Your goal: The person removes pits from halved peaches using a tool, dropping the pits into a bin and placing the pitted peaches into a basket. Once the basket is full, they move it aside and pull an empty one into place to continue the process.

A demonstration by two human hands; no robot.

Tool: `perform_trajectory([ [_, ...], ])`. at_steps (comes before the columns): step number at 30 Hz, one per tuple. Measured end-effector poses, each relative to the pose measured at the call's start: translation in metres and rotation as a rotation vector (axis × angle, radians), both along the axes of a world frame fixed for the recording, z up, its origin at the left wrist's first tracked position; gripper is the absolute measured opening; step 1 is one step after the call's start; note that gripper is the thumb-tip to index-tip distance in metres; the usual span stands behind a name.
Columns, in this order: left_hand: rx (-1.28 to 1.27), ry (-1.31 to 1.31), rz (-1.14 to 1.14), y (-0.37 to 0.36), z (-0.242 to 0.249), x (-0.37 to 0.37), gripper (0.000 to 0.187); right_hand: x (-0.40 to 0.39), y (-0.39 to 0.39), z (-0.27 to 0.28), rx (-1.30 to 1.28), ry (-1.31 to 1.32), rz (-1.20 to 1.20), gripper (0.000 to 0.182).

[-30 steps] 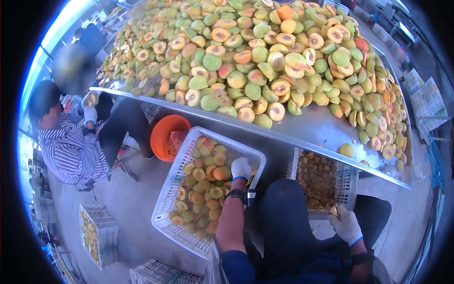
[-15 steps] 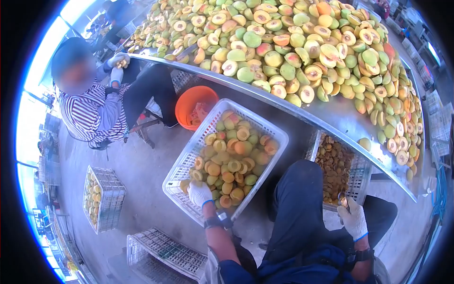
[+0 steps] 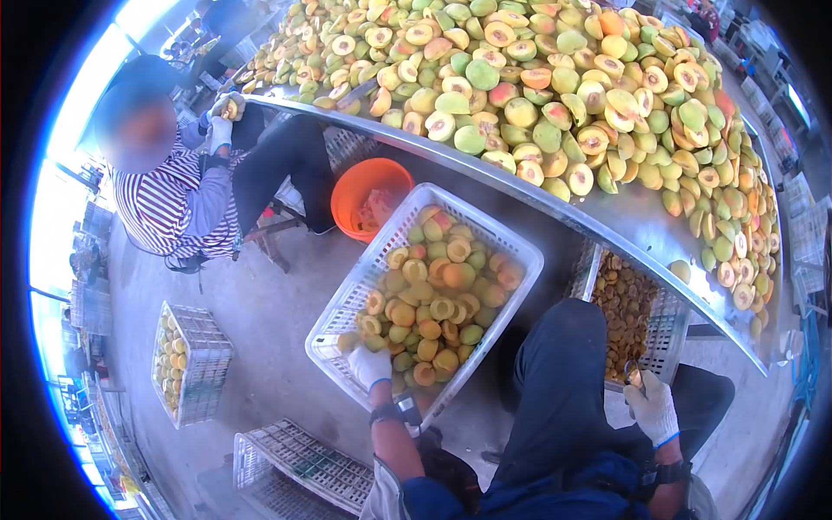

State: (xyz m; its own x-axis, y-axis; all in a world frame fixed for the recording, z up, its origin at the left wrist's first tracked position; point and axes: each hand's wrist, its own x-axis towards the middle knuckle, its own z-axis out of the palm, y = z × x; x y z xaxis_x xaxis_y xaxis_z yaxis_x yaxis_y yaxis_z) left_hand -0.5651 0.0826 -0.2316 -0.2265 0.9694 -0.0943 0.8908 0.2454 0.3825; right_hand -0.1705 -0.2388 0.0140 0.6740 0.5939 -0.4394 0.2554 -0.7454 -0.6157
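My left hand [image 3: 370, 367], in a white glove, is over the near-left corner of a white crate [image 3: 334, 322] of halved fruit [image 3: 442, 308]. Its fingers curl against a fruit half at the crate's edge. My right hand [image 3: 652, 411], also gloved, is closed on a small metal tool with a ring-shaped end [image 3: 633, 373]. That hand is beside my right knee, at the near side of a crate of brown pits [image 3: 620, 290]. Above both crates, a metal table [image 3: 485, 173] bears a heap of halved fruit [image 3: 555, 87].
At the left sits a person in a striped top [image 3: 169, 208], gloved hands at the table's corner. An orange bucket [image 3: 345, 204] stands beyond the fruit crate. On the floor are a crate of fruit [image 3: 204, 368] and a white crate [image 3: 316, 464] near the bottom.
The view has shifted slightly, so the crates and table appear a little farther right. My left hand remains at the crate's near-left corner, and my right hand still holds the tool.
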Motion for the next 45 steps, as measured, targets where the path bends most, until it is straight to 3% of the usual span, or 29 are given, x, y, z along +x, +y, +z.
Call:
perform_trajectory([
  [2,0.026,-0.124,0.141,0.010,0.023,0.000,0.047,0.001,-0.001,-0.002,-0.009,0.002,0.009,0.019],
  [5,0.064,-0.264,0.145,0.043,-0.006,-0.032,0.046,0.001,0.003,-0.003,-0.032,-0.024,0.044,0.020],
  [10,0.087,0.004,0.165,0.041,0.003,-0.014,0.041,0.000,0.007,-0.007,-0.030,-0.072,0.074,0.021],
  [12,0.286,0.160,-0.157,0.027,0.000,-0.010,0.037,0.000,0.003,-0.011,-0.040,-0.099,0.091,0.021],
  [16,0.059,-0.074,-0.053,0.027,-0.019,-0.012,0.034,0.001,0.004,-0.009,-0.080,-0.090,0.080,0.021],
  [19,0.262,0.140,-0.083,0.032,-0.028,-0.009,0.039,0.000,0.012,-0.002,-0.088,-0.068,0.066,0.020],
  [24,-0.217,0.342,-0.048,0.073,-0.020,-0.003,0.053,-0.001,0.012,0.002,-0.074,-0.062,0.013,0.019],
  [28,-0.153,0.398,-0.064,0.081,-0.023,-0.002,0.055,-0.004,0.013,0.002,-0.077,-0.050,0.005,0.021],
  [30,-0.322,0.319,-0.054,0.091,-0.022,-0.005,0.056,-0.007,0.015,0.002,-0.083,-0.044,0.027,0.021],
  [33,-0.319,0.376,-0.118,0.088,-0.022,-0.006,0.058,-0.005,0.016,0.001,-0.104,-0.056,0.071,0.022],
  [37,-0.064,0.124,0.039,0.045,0.021,0.012,0.045,-0.002,0.007,-0.001,-0.030,-0.057,0.050,0.021],
  [40,0.008,-0.062,-0.466,0.005,0.027,0.018,0.029,-0.001,0.005,-0.001,-0.044,-0.005,0.030,0.020],
  [42,-0.294,-0.135,-0.688,-0.015,0.012,0.021,0.027,-0.003,0.006,-0.001,-0.042,0.022,0.023,0.020],
  [45,-0.402,0.016,-0.695,-0.045,0.003,0.039,0.026,-0.004,0.008,0.003,-0.003,0.022,0.043,0.020],
])
